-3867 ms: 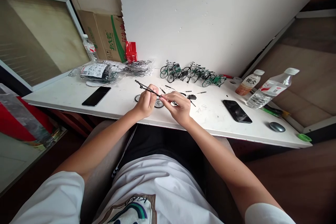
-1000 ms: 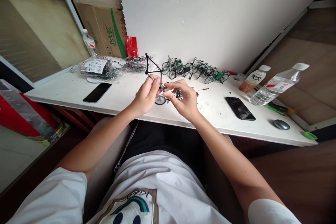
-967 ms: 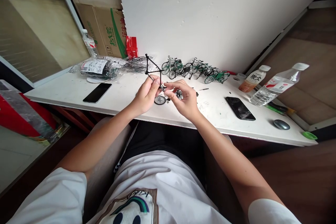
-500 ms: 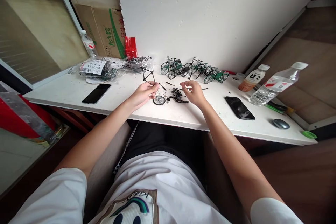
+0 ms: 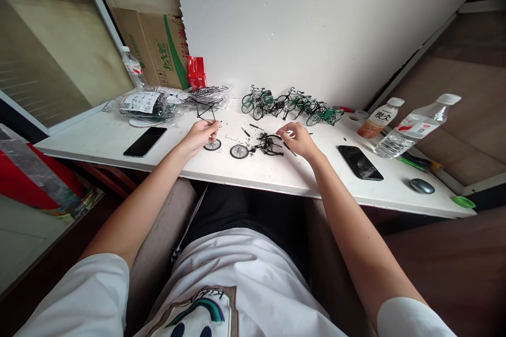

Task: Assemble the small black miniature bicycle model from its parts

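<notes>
My left hand (image 5: 201, 136) pinches a thin black miniature bicycle frame (image 5: 205, 116) and holds it up over the table. Just below those fingers lies a small spoked wheel (image 5: 212, 145), partly covered by the hand. Another spoked wheel (image 5: 239, 151) lies to its right, beside a cluster of black bicycle parts (image 5: 269, 145). My right hand (image 5: 298, 139) is low at the right side of this cluster, its fingers bent together. A thin dark rod (image 5: 290, 149) shows under them; whether they grip it or another small part, I cannot tell.
Several miniature bicycles (image 5: 292, 104) stand along the wall. Bagged parts (image 5: 142, 102) and a phone (image 5: 145, 141) are at left. On the right are another phone (image 5: 360, 162), a brown-labelled bottle (image 5: 381, 118), a water bottle (image 5: 417, 126) and a mouse (image 5: 422, 186).
My left hand has moved left with the bicycle frame, and a wheel now shows beneath it. My right hand has shifted slightly right and down; the dark rod now shows under its fingers.
</notes>
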`<state>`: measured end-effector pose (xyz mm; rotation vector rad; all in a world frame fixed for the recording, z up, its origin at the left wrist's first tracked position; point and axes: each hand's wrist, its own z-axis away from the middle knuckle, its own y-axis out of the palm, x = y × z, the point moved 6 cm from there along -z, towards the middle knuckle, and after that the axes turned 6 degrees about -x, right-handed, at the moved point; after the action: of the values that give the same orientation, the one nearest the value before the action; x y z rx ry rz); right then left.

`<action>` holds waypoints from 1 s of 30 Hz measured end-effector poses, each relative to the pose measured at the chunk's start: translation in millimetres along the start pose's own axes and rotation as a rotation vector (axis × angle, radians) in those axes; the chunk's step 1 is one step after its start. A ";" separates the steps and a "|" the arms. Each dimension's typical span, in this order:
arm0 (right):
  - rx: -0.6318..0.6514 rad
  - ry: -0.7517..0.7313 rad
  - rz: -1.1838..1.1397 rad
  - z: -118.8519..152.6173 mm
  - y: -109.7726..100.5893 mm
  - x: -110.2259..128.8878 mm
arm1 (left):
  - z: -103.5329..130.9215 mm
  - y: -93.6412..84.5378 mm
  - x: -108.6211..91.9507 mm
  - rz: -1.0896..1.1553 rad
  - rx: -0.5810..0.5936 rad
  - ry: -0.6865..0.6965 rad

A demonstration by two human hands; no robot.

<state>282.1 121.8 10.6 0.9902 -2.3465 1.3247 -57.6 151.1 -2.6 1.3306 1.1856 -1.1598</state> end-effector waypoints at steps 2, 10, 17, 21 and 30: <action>0.010 -0.003 -0.005 -0.4 0.6 0.5 | -5.2 -10.4 -1.2 -0.027 -0.042 -0.001; 0.022 0.014 -0.026 1.8 5.5 5.4 | -14.2 -42.1 4.5 -0.423 -0.043 -0.077; -0.008 0.019 -0.045 3.5 3.1 6.4 | -19.0 -54.1 6.6 -0.562 -0.116 -0.010; -0.023 0.015 -0.041 3.6 3.5 5.2 | -17.1 -48.2 7.3 -0.555 -0.077 0.025; -0.056 0.005 -0.022 3.2 16.0 0.2 | -13.4 -36.0 9.0 -0.483 0.022 0.052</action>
<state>271.4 124.7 -1.5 0.9926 -2.3483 1.2454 -92.2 167.0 -13.0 1.1245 1.5911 -1.4835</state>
